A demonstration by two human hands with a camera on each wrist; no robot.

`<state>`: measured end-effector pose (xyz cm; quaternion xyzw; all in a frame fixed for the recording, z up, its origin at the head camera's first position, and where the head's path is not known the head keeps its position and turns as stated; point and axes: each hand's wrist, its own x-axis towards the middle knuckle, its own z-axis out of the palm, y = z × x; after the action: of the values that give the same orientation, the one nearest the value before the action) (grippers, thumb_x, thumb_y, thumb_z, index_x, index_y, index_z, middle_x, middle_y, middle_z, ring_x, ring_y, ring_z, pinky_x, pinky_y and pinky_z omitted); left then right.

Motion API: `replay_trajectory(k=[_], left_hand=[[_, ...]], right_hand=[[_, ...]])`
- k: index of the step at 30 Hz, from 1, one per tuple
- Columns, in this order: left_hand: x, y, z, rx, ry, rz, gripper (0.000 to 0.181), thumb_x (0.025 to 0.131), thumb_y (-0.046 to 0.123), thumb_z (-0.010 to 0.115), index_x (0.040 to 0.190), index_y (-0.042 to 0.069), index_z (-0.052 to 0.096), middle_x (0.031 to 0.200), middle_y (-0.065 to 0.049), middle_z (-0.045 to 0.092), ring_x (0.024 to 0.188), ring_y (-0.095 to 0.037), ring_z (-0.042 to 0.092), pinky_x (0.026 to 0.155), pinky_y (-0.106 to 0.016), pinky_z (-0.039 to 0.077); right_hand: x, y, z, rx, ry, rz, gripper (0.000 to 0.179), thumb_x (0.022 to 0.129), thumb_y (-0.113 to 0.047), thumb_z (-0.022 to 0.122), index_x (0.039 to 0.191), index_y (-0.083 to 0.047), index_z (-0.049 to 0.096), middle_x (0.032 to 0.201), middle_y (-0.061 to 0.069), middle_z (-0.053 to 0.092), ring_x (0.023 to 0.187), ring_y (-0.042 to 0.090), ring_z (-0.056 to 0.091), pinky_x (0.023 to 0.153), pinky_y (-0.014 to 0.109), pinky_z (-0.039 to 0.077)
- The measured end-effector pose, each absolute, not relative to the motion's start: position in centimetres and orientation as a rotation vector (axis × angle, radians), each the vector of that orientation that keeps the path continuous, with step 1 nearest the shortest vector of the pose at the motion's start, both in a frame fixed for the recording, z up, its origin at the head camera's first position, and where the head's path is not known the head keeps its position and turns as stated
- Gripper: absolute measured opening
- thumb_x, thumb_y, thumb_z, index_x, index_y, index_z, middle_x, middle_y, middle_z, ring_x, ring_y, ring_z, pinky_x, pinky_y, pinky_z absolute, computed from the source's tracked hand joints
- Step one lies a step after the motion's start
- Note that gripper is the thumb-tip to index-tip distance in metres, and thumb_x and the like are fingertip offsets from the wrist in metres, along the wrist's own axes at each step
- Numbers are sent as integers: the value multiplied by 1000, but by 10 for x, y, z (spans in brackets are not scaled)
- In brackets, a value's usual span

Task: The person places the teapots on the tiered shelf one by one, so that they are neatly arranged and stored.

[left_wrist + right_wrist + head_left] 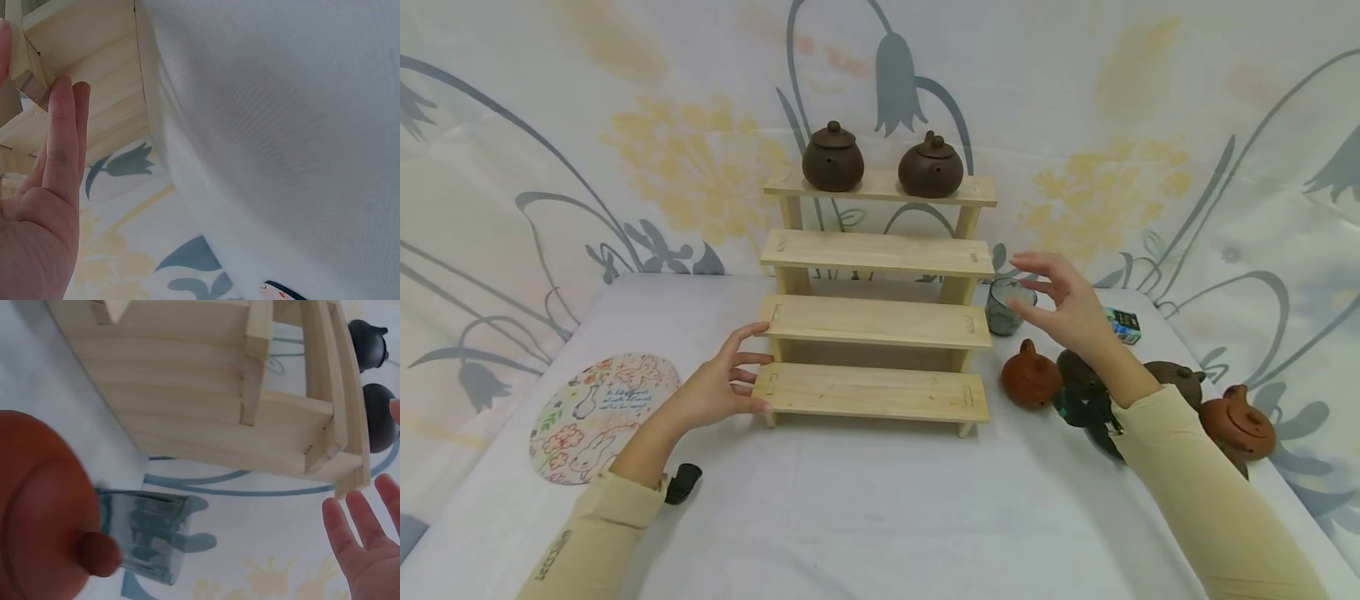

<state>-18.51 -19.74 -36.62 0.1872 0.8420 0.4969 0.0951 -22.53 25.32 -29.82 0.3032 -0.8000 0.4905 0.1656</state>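
A pale wooden four-tier display stand point(872, 321) is at the middle of the table. My left hand point(718, 387) touches its left end, with thumb at the lowest shelf's front corner and fingers spread near the shelf ends. In the left wrist view those fingers point(60, 131) are straight beside a plank end. My right hand point(1063, 304) hovers right of the stand, fingers apart and holding nothing; its fingertips overlap a clear glass cup point(1000, 312) in the head view. Two dark brown teapots, one left point(833, 158) and one right point(931, 167), sit on the top shelf.
A reddish clay teapot point(1032, 379) stands right of the stand. Further right are another reddish teapot point(1238, 423), a dark teapot point(1180, 379) and a small green-blue box point(1123, 325), partly behind my sleeve. A round floral mat point(602, 417) lies at left.
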Motion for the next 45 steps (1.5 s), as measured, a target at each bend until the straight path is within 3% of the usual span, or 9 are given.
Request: replay_trajectory(k=[7,15,22,28,36,41,45], left_hand=[[-182,-199,-365,546,2504,1449,104,70,-2,79,147,24,14,130,-26,47,99,-33,55,79,-37,50],[-183,-198,-363,527,2501,1452,105,69,-1,80,147,25,15,130,-25,47,98,-32,55,78,-35,50],[-182,-198,-361,515,2511,1437,105,69,-1,80,147,25,14,130,-25,48,99,-33,55,79,-37,50],[-182,-199,-361,522,2502,1443,105,70,-1,79,147,26,14,131,-25,47,98,-33,55,77,-36,49],[-183,-197,-363,521,2498,1444,105,70,-3,79,147,25,14,131,-25,47,98,-33,54,76,-35,49],[-183,-197,-363,519,2507,1437,105,70,-3,79,147,25,14,130,-25,48,99,-33,54,78,-37,49],[-183,-198,-363,519,2509,1436,105,70,-2,79,147,25,14,130,-25,48,99,-33,54,78,-37,49]], right_hand=[[-207,263,-320,814,-2282,1426,53,76,19,64,125,3,51,126,4,48,116,8,45,91,23,42],[-181,267,-333,686,-2338,1382,49,74,22,62,121,13,48,122,-4,47,114,4,44,92,22,40],[-173,278,-365,671,-2320,1383,50,72,22,65,120,11,51,122,9,49,113,4,46,91,17,40],[-166,284,-377,561,-2470,1371,47,78,7,70,122,4,53,122,14,49,109,7,46,90,16,38],[-169,292,-385,472,-2715,1349,47,80,-13,75,123,-7,56,134,15,43,121,32,38,95,52,33],[-172,294,-384,522,-2795,1389,53,78,-15,77,125,-6,54,140,18,33,128,40,28,97,61,26],[-174,294,-388,616,-2823,1367,57,77,-15,78,127,-8,53,142,19,28,130,40,24,95,62,28]])
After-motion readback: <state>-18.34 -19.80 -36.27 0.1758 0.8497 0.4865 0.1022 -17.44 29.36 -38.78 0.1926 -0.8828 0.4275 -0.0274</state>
